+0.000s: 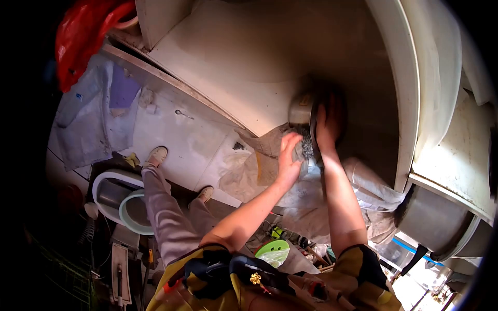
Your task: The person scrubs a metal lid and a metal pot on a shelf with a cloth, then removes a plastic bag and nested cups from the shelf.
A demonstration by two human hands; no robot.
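Note:
A shiny metal pot (301, 111) is tilted on its side in the shadowed part of the pale cabinet board. My right hand (328, 127) grips it at the rim, the fingers partly lost in shadow. Just below the pot's opening, my left hand (290, 158) is closed, thumb and fingers curled towards a grey, glinting, crumpled mass (307, 147). Whether that mass is steel wool or loose bits in clear plastic, I cannot tell. Crumpled plastic sheeting (303, 194) lies beneath both hands.
The pale cabinet board (233, 78) has a raised side panel (407, 93) on the right. A red plastic bag (85, 39) hangs at upper left. Plastic sheets (85, 119) and a spoon (184, 114) lie on the tiled floor. A pale green bucket (124, 215) stands beside my legs.

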